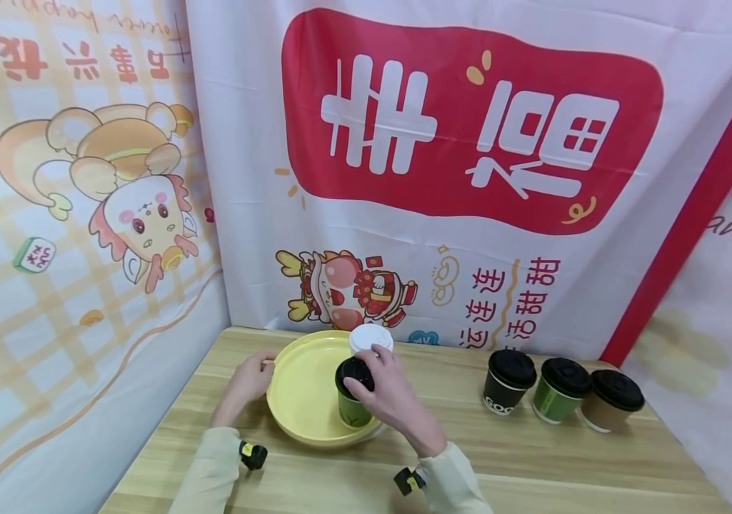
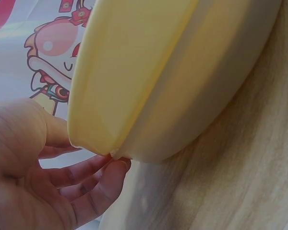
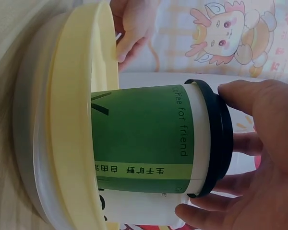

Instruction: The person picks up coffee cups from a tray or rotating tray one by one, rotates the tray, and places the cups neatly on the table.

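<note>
A round yellow tray [image 1: 304, 389] with a raised rim sits on the wooden table. My left hand [image 1: 253, 375] holds its left rim; in the left wrist view the fingertips [image 2: 116, 167] lie under the edge. Inside the tray's right part stands a green paper coffee cup [image 3: 144, 134] with a black lid [image 3: 220, 139]. My right hand [image 1: 391, 391] grips that lid from above, thumb and fingers spread around it. Just behind is a white cup [image 3: 139, 207] with a white lid [image 1: 368, 337], partly hidden by the green cup and my right hand.
To the right on the table [image 1: 462, 442] stand a black cup [image 1: 503, 389], another green cup [image 1: 557, 398] and a brown cup [image 1: 603, 410], all black-lidded and close together. A printed cloth [image 1: 243, 178] hangs behind the table, another [image 1: 102, 300] at its left.
</note>
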